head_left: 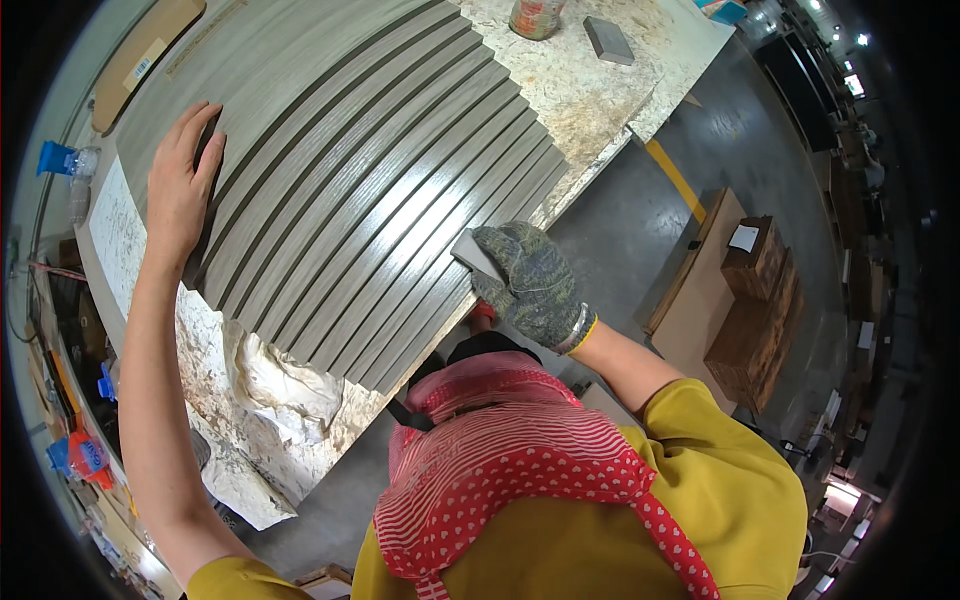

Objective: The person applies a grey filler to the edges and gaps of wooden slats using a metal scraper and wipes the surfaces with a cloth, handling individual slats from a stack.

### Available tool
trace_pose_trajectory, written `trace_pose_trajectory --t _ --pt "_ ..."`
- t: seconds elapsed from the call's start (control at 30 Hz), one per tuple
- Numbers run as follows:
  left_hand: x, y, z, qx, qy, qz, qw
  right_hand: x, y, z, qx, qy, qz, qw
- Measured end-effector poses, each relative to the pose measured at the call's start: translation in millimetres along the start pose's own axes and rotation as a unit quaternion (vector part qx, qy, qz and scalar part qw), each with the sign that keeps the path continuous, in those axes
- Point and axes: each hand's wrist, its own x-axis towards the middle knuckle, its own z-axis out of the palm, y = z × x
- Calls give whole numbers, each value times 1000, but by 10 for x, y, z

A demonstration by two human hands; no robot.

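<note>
Long grey wood-grain boards (390,215) lie in an overlapping, stepped row across the work table, with dark gaps between them. My bare left hand (182,175) rests at the far-left side of the row, fingers stretched and thumb apart, touching the surface beside a dark board edge. My right hand (533,285), in a grey-green knit glove, is at the near right end of the boards. It is closed around a grey sanding block (478,256), which touches or nearly touches the nearest boards. The fingers' undersides are hidden.
A similar grey block (608,40) and a can (536,16) stand on the stained tabletop (580,95) at the back right. A crumpled white cloth (285,390) lies at the near left. Brown wooden boxes (755,320) stand on the floor at right.
</note>
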Motion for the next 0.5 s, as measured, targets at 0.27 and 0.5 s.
trace_pose_trajectory --t 0.27,0.5 --pt "13 -9 -2 1 3 0 1000 91 163 -83 -6 27 14 1000" --pt "-10 -13 0 3 4 -1 1000 222 123 -189 -32 43 -25 998"
